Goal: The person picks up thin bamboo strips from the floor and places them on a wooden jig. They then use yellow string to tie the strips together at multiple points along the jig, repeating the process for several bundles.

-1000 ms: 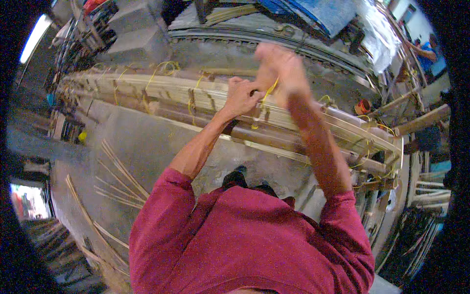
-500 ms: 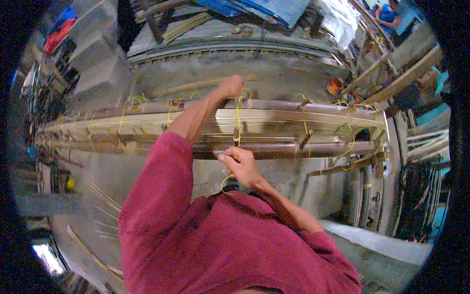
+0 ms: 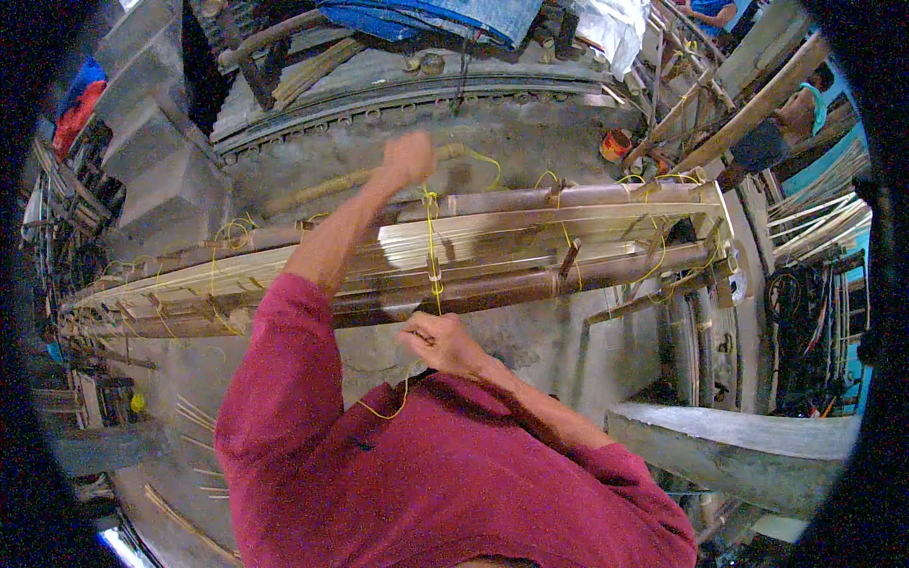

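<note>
A long bundle of pale split strips (image 3: 502,227) lies crosswise between two thick brown bamboo poles, the far pole (image 3: 502,203) and the near pole (image 3: 511,286). Thin yellow cord (image 3: 433,230) wraps round the bundle at the middle, over a short wooden peg. Past the far pole, my left hand (image 3: 410,159) is a closed fist, blurred, with a strand of cord curving away beside it. On the near side my right hand (image 3: 445,343) is closed on cord that runs taut from the near pole; a loose tail hangs toward my shirt.
More pegs and yellow ties, such as the peg (image 3: 570,257), line the bundle. A concrete ledge (image 3: 739,440) stands at the right. An orange container (image 3: 615,145) sits on the floor beyond. Another person (image 3: 791,118) is at the upper right; blue sheeting (image 3: 454,21) lies at the back.
My right hand has drawn back from the near pole toward my body, with cord stretched behind it. My left hand has moved slightly farther beyond the far pole. The whole view has shifted.
</note>
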A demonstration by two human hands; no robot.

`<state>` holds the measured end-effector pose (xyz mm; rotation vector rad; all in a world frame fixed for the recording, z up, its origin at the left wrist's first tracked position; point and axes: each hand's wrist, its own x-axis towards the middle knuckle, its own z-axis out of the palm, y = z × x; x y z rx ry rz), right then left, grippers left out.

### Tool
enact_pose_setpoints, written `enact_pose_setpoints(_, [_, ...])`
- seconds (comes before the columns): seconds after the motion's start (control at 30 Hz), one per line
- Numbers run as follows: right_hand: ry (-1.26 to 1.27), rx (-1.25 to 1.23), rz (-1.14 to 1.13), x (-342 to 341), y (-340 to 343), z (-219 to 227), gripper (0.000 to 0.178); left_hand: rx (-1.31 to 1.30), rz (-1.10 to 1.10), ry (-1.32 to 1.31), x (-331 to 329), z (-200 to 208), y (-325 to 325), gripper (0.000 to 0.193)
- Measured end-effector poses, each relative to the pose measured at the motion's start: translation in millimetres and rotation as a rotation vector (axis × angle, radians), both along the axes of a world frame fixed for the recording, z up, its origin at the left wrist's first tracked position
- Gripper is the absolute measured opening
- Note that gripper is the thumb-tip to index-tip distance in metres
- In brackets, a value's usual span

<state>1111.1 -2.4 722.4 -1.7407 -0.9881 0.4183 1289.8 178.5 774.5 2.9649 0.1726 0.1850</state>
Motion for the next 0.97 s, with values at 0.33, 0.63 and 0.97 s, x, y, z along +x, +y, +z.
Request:
enact_pose_setpoints(0.33, [-0.479, -0.228, -0.994, 71.2, -123.7, 34.6, 0.020, -0.318, -0.526, -0.104, -16.6, -3.5, -104.9, 0.022])
enact_pose_setpoints(0.63, [-0.046, 0.362, -0.389, 146.5, -153.0, 92.9, 0.025, -0.215, -0.320, -0.156, -21.0, -33.5, -157.5, 0.009])
enact_pose_setpoints(0.97, [-1.102, 0.065, -0.036, 265.9, -35.5, 148.5, 0.026, -0.082, 0.055, -0.305, -40.9, -26.6, -179.1, 0.035])
